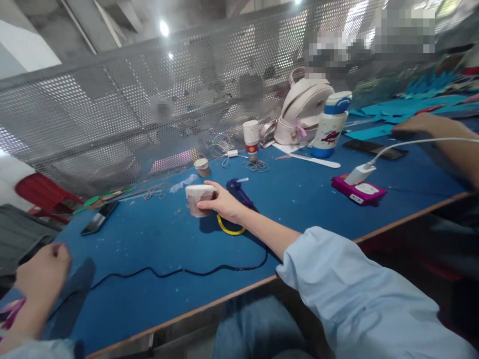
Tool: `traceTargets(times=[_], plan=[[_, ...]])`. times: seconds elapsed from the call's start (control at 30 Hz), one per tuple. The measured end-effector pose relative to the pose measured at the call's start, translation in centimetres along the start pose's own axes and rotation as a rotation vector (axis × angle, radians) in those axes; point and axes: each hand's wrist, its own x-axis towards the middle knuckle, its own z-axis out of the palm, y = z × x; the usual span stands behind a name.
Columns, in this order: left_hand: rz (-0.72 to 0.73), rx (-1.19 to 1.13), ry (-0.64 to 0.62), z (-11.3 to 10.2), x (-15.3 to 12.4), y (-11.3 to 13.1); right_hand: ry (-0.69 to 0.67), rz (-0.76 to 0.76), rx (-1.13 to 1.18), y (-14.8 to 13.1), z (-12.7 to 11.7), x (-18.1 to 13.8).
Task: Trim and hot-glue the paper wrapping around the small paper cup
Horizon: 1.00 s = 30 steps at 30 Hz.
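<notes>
On the blue worktable before the mesh screen, our right hand wraps a small brownish cup, contents unseen, beside the glue gun; our left hand rests curled, holding nothing we can see; stacked paper cups stand behind

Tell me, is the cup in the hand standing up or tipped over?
Upright. The right hand holds the cup by its side, rim on top, base low over the blue table.

No lettering reads clearly here: the white-and-blue drink bottle shows only a red cartoon figure, and the red band on the stacked paper cups is too small to read.
</notes>
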Motion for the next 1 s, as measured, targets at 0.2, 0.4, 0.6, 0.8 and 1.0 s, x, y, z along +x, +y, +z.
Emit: traceTargets(times=[0.2,0.4,0.6,0.8,1.0], plan=[[0.039,-0.212,0.227,8.8,3.1,7.5,-0.039,0.005,-0.145,-0.4,0.4,-1.0],[0.081,-0.680,-0.115,17.3,1.8,13.8,-0.158,-0.082,-0.423,0.7,0.8,-1.9],[-0.044,-0.618,-0.125,18.3,0.9,14.2,-0.240,-0.136,-0.561,1.8,0.7,-2.3],[-0.011,-0.521,-0.043,17.1,1.0,12.3,-0.215,-0.157,-0.522,0.4,1.2,-2.7],[0.086,-0.445,0.030,18.1,-0.2,12.3,-0.172,-0.096,-0.552,1.5,3.0,-3.6]])
